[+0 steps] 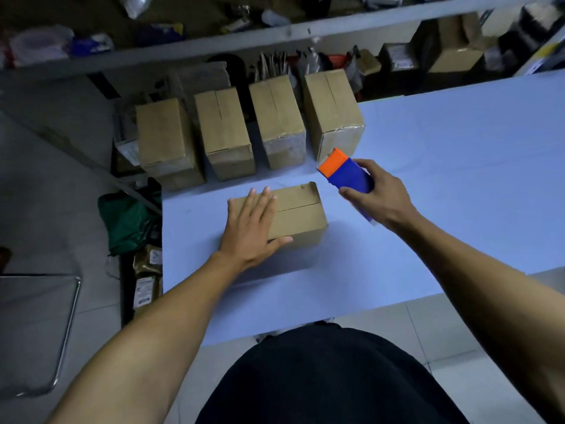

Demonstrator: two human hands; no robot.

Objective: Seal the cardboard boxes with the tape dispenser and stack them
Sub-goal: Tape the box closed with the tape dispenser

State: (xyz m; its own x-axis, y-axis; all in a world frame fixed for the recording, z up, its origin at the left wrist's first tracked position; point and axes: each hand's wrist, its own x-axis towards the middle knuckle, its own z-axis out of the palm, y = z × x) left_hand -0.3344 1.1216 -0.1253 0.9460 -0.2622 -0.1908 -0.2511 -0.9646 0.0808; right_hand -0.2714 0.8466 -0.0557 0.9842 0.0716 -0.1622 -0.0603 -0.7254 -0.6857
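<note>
A small cardboard box (pixel 301 211) lies on the white table (pixel 428 166) in front of me, its top flaps closed with the seam showing. My left hand (pixel 253 226) rests flat on the box's left half, fingers straight. My right hand (pixel 380 191) grips a blue and orange tape dispenser (pixel 345 172), held in the air just right of the box and above its far right corner. Several more cardboard boxes (pixel 276 117) stand in a row along the table's far left edge.
A green bag (pixel 128 218) and packaged goods lie on the floor left of the table. A metal-framed chair (pixel 36 328) stands at the lower left. Cluttered shelves (pixel 275 35) with more cartons run along the back. The table stretches away to the right.
</note>
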